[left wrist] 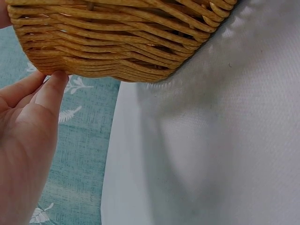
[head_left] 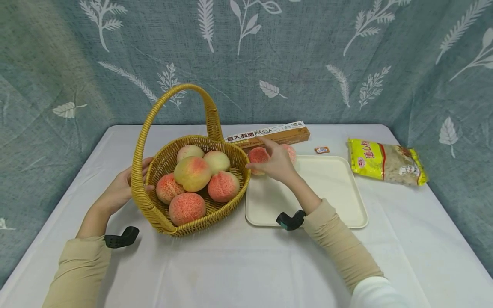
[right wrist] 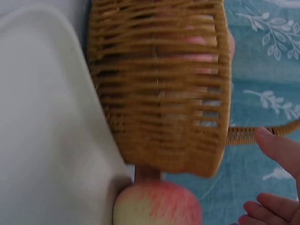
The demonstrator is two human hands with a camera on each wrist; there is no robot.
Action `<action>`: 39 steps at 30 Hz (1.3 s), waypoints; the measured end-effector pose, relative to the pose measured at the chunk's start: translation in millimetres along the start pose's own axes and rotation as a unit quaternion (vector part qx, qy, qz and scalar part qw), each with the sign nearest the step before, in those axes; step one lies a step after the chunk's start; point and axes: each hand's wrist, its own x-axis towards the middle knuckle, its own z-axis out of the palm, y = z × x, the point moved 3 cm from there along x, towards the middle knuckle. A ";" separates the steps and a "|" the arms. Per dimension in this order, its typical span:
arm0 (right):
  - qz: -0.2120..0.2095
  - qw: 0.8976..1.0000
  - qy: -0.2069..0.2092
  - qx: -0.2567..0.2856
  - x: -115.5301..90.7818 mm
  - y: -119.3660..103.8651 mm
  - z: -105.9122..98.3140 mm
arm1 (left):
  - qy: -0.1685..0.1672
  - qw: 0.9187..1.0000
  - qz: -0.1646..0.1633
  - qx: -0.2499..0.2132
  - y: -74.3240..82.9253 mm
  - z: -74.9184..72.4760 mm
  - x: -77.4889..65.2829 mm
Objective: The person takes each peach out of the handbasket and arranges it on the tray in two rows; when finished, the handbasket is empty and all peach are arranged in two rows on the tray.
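Observation:
A woven basket (head_left: 221,218) with a tall arched handle stands left of centre, and several peaches (head_left: 192,173) lie inside it. My left hand (head_left: 123,188) grips its left rim; in the left wrist view, thumb and fingertips pinch the edge of the wicker (left wrist: 117,47). At the basket's right rim hovers my right hand (head_left: 278,164), fingers spread. The right wrist view has this hand (right wrist: 279,178) beside the basket wall (right wrist: 159,103), its thumb overlapping the handle. Beyond the right hand are two more peaches (head_left: 257,156), partly hidden by it.
A cream tray (head_left: 331,192) lies right of the basket, close against it. Behind stands a long pasta box (head_left: 289,136). A small orange packet (head_left: 322,150) and a yellow bag of pasta (head_left: 385,162) lie toward the right. A patterned curtain (head_left: 246,85) hangs behind the white-covered table.

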 end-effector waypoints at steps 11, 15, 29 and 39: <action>-0.017 0.992 -0.110 -0.052 12.5 -30.7 35.9 | 0.005 1.000 0.000 0.010 0.3 -0.7 -1.7; -0.036 0.988 -0.146 -0.040 18.7 -36.4 46.5 | 0.005 1.000 -0.005 0.021 0.7 -1.4 -0.3; -0.020 0.973 -0.228 0.015 33.8 -42.6 75.1 | 0.003 1.000 -0.017 0.024 -1.8 0.6 3.0; -0.037 0.970 -0.242 -0.006 37.2 -52.6 91.4 | 0.008 1.000 -0.005 0.012 0.6 -0.5 0.6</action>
